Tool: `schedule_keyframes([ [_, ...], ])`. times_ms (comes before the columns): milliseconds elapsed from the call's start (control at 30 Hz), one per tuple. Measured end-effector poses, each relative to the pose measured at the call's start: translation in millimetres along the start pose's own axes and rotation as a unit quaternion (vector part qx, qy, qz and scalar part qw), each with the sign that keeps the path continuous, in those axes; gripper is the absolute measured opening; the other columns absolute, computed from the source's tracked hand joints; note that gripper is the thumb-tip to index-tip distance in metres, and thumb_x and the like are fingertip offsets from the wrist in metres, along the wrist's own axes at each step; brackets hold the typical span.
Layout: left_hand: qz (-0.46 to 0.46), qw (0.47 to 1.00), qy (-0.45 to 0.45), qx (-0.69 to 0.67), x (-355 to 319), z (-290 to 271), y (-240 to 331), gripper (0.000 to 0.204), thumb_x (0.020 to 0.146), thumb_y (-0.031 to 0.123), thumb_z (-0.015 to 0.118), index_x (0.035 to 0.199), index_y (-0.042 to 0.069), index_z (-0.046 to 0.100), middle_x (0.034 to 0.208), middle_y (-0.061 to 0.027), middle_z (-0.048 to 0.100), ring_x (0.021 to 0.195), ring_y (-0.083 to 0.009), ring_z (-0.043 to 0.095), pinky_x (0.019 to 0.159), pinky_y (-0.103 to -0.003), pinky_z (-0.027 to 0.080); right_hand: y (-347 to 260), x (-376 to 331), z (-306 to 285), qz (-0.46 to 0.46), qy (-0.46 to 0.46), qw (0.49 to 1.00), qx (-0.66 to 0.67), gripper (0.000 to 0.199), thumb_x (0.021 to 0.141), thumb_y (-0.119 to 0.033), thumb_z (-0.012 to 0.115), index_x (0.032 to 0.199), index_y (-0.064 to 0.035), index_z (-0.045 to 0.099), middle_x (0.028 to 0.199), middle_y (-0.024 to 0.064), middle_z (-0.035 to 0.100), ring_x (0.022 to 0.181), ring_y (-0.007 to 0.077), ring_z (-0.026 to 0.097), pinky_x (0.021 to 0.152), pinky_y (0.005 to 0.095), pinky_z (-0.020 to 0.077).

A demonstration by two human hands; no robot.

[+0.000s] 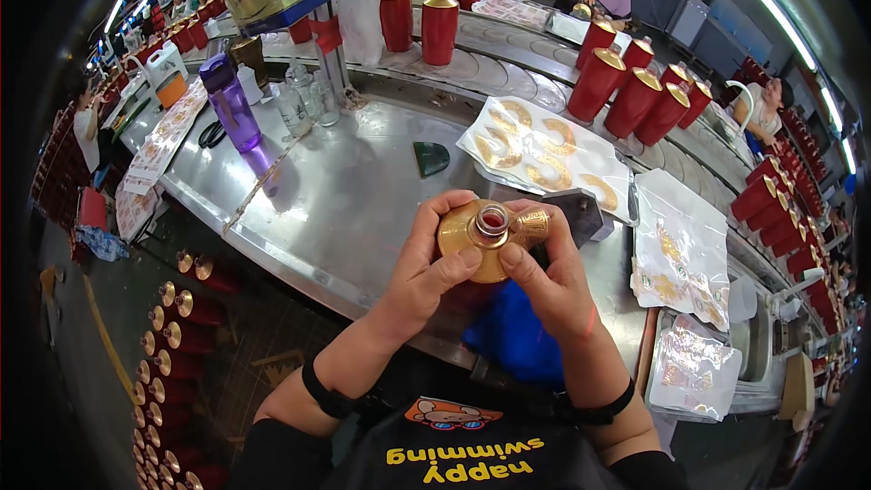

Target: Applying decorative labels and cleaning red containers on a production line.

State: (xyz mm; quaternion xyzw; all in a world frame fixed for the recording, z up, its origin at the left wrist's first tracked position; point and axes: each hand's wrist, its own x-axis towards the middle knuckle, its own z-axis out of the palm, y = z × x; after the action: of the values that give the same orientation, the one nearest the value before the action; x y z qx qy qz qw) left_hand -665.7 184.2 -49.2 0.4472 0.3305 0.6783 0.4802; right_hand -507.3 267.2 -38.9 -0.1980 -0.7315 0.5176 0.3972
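Both hands clamped together, left hand and right hand on gold-shouldered bottle at frame centre, gold cap pinched beside its open neck; loose grip could drop the cap onto the steel table.

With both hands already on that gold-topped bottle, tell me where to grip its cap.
Grip the gold cap around its ribbed side, coming from the right, where the right hand already pinches it. The left hand steadies the bottle by its gold shoulder, leaving the open neck clear.
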Motion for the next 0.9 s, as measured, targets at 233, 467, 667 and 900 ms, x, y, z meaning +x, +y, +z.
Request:
schedule_keyframes([
  [233,-0.057,0.996,0.021,-0.068,3.8,-2.3,5.0,0.055,0.087,0.013,0.06,0.135,0.005,0.034,0.126,-0.0093,0.048,0.118,-0.0164,0.047,0.102,-0.031,0.038,2.4,3.1,-0.7,0.027,-0.001,0.999,0.03,0.042,0.09,-0.024,0.066,0.121,-0.0015,0.048,0.109,0.009,0.06,0.104,0.0159,0.055,0.092,0.031,0.0432],
  [467,-0.11,0.983,0.058,-0.135,10.1,0.5,8.0,0.047,0.086,0.01,0.058,0.129,0.005,0.04,0.122,-0.0098,0.051,0.114,-0.0167,0.051,0.1,-0.031,0.04,4.2,1.4,-3.5,0.032,0.005,0.999,0.035,0.042,0.089,-0.023,0.066,0.12,-0.0012,0.048,0.109,0.0092,0.06,0.103,0.0155,0.054,0.091,0.0305,0.0431],
  [667,-0.127,0.975,0.087,-0.16,19.2,-2.6,7.2,0.037,0.089,0.012,0.055,0.124,0.005,0.046,0.114,-0.009,0.056,0.107,-0.0162,0.055,0.095,-0.03,0.043,4.6,2.1,-1.2,0.043,0.011,0.997,0.057,0.042,0.09,-0.024,0.066,0.121,-0.0021,0.049,0.11,0.0086,0.058,0.105,0.0155,0.053,0.094,0.0302,0.0412],
  [900,0.117,0.954,0.169,0.216,-12.3,1.6,-10.8,0.033,0.096,0.022,0.051,0.126,0.007,0.05,0.119,-0.012,0.056,0.118,-0.0287,0.05,0.107,-0.043,0.031,3.7,5.2,1.7,0.034,0.014,0.998,0.053,0.04,0.09,-0.023,0.066,0.121,-0.0021,0.049,0.11,0.0075,0.06,0.104,0.0141,0.053,0.094,0.0295,0.0412],
])
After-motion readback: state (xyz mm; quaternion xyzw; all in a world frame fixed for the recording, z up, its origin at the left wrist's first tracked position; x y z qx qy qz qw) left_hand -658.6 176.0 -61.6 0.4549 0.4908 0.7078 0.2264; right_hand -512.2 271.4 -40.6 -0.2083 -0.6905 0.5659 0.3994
